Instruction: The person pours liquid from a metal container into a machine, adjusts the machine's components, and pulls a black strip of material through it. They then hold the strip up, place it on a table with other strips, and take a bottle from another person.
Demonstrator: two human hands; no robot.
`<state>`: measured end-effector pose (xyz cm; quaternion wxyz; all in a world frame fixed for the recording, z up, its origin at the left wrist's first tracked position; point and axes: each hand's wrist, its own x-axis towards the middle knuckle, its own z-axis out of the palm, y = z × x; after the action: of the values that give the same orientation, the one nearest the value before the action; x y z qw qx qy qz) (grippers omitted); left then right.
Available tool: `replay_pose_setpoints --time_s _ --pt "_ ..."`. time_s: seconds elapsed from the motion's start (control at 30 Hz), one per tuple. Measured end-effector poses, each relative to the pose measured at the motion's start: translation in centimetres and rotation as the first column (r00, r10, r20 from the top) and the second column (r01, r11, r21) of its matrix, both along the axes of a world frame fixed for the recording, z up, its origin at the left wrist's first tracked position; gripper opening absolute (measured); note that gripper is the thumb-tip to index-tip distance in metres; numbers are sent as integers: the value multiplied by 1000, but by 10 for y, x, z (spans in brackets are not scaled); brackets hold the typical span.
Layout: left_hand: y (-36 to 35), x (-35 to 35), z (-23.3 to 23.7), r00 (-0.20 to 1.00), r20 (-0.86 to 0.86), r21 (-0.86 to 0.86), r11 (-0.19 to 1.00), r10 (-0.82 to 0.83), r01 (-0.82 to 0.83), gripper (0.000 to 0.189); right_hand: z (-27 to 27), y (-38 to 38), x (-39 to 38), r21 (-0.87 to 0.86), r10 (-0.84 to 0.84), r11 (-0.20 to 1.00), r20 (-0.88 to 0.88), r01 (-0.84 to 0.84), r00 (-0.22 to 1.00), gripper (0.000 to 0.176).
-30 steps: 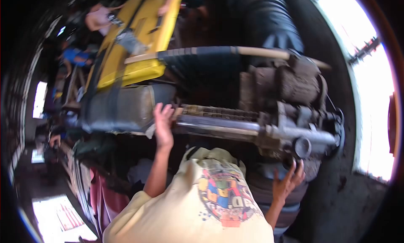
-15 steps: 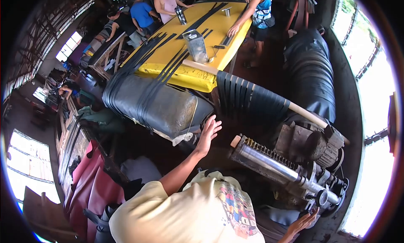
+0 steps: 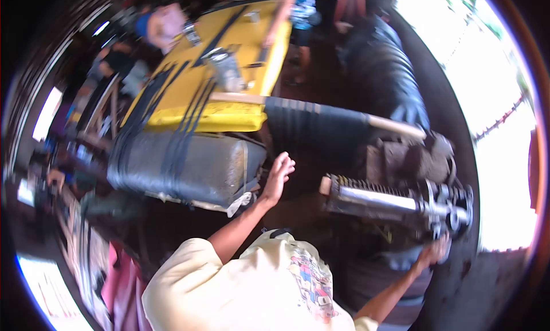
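Observation:
My left hand is held out in mid-air with the fingers stretched, nothing in it. It is beside the end of a dark padded roll with black strips wound around it. To its right stands a machine with a shiny metal roller and a spring-like coil along its top. My right hand is at the machine's near right end, just below its round knobs. Motion blur smears its fingers, and I cannot tell whether they grip a part there.
A yellow-topped table bears black strips and a metal can. Black strips hang from a wooden pole. Behind the machine lies a large black wrapped roll. People stand around the table. Red sheeting lies at lower left.
The view has swung, so the table and roll appear further left and the machine more level. My left hand stays outstretched; my right hand stays by the machine's end.

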<state>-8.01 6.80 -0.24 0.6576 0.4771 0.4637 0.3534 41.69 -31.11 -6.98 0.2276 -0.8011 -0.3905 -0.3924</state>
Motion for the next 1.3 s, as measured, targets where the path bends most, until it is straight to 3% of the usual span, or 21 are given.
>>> replay_pose_setpoints --time_s 0.07,0.1,0.13,0.2,0.23,0.27,0.37,0.43,0.5,0.57,0.7,0.8,0.83,0.87,0.9,0.93,0.97,1.03,1.13,1.23,1.3 --pt "6 17 -2 997 27 -1 998 -66 66 71 -1 12 -5 -139 -272 957 -141 253 952 36" --pt "8 27 -7 994 54 -10 995 -94 95 68 -20 19 6 -352 -409 852 13 387 913 38" --pt "11 37 -16 990 95 -12 994 -104 106 66 18 39 -14 -548 -575 707 -76 447 815 41" --pt "13 48 -16 980 165 -60 990 -113 124 64 8 39 -20 -467 -528 735 63 492 847 42" --pt "12 54 -10 982 167 -116 987 -88 108 69 36 60 -40 -63 -562 815 -326 576 760 35" --pt "10 57 -5 990 123 -127 988 -69 84 75 64 69 -52 -90 -521 815 -547 573 655 40" --pt "-1 56 -6 987 110 -95 987 -119 130 81 70 65 -50 -86 -383 889 -680 450 626 53" --pt "-14 63 -3 989 98 -81 989 -114 122 82 81 47 -44 -137 -251 962 -776 234 579 61" --pt "-22 70 1 990 96 -80 990 -105 113 83 97 20 -34 -9 64 991 -847 -134 527 68" --pt "-31 75 11 990 50 -69 988 -134 137 84 120 10 -40 -235 -58 946 -797 -221 601 75" --pt "-20 96 -3 988 119 150 986 -95 77 89 152 33 -53 -492 -459 853 -545 176 702 72" --pt "-23 109 13 990 86 221 971 -115 93 90 153 27 -43 -452 -435 878 -611 160 662 81" --pt "-23 110 16 992 78 249 966 -96 74 89 163 20 -37 -452 -404 889 -704 69 584 65" --pt "-15 110 14 992 114 166 985 -56 37 87 158 10 -36 -412 -297 910 -715 -38 633 62" --pt "-11 110 8 992 106 176 983 -74 55 87 152 2 -32 -372 -186 917 -719 -145 669 72" --pt "-8 106 5 994 84 261 964 -70 45 85 155 3 -21 -318 -115 898 -837 -305 534 92" --pt "-4 101 1 996 64 343 939 -68 42 82 139 6 -12 -232 -9 921 -815 -311 580 87" --pt "-8 103 6 999 -50 497 867 -13 36 69 152 7 -31 -314 -154 940 -741 -135 653 79" --pt "-17 101 16 986 -157 797 582 -57 161 55 159 30 -44 -557 -401 830 -562 27 724 67" --pt "-22 100 14 963 -137 843 483 -234 238 54 158 25 -61 -541 -395 837 -488 86 778 66" --pt "-26 99 16 946 -161 832 477 -282 283 53 145 24 -48 -470 -304 882 -603 -21 738 41"
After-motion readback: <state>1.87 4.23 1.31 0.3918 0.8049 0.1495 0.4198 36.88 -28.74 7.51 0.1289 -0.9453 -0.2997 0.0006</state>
